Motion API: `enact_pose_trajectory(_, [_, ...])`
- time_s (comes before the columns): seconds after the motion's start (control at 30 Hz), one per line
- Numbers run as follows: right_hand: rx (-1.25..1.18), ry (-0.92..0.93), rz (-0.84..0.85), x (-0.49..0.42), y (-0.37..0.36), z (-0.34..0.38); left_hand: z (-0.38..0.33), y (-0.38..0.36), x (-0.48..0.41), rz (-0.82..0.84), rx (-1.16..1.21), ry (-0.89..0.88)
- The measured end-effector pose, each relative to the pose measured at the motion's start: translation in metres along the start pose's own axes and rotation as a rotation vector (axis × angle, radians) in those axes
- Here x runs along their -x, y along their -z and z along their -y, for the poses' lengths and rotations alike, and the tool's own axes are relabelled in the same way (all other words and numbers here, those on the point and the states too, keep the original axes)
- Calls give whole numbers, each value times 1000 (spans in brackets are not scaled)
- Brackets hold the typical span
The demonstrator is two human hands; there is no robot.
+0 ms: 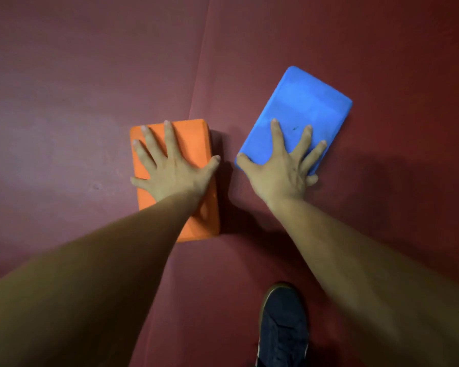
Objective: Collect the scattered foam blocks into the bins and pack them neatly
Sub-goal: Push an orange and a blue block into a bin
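Observation:
An orange foam block [191,140] lies flat on the dark red floor mat [77,88], just left of centre. My left hand [175,176] is spread over its top, thumb hooked on the right edge and little finger on the left edge. To its right a blue foam block [305,99] lies tilted, its far end pointing up and right. My right hand [278,173] covers its near end, with the thumb at the near-left corner and the little finger curled around the near edge. No bin is in view.
A seam in the mat [199,83] runs from the top centre down to the orange block. My dark shoe [284,329] stands on the mat at the bottom, right of centre. Mat surface surrounds both blocks.

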State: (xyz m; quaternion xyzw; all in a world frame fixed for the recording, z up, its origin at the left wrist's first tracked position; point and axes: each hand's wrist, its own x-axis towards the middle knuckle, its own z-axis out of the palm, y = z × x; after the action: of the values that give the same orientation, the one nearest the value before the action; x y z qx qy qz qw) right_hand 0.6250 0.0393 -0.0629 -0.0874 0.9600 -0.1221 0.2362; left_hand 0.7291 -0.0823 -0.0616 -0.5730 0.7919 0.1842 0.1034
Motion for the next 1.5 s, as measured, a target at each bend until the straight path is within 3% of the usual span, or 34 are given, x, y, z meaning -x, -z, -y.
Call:
enact_pose_trajectory(0.2, [106, 94, 106, 64, -1, -64, 5, -14, 21, 42, -56, -88])
enact_pose_trajectory(0.43, [-10, -119, 70, 36, 1, -47, 10, -13, 53, 52, 44, 117])
enact_pose_trajectory(0.63, [-1, -122, 42, 39, 5, -47, 7, -8, 45, 35, 96, 84])
enact_pose_trajectory(0.87, [4, -161, 15, 82, 62, -60, -15, 40, 81, 38, 69, -126])
enact_pose_trajectory(1.13, [-90, -330, -119, 198, 179, -71, -49, 162, 164, 74, -51, -395])
enact_pose_trajectory(1.33, [-275, -516, -251, 345, 258, -101, -61, 255, 292, 59, -192, -691])
enact_pose_trajectory(1.5, [-284, -755, -446, 489, 286, -184, -82, 264, 456, 117, -294, -939])
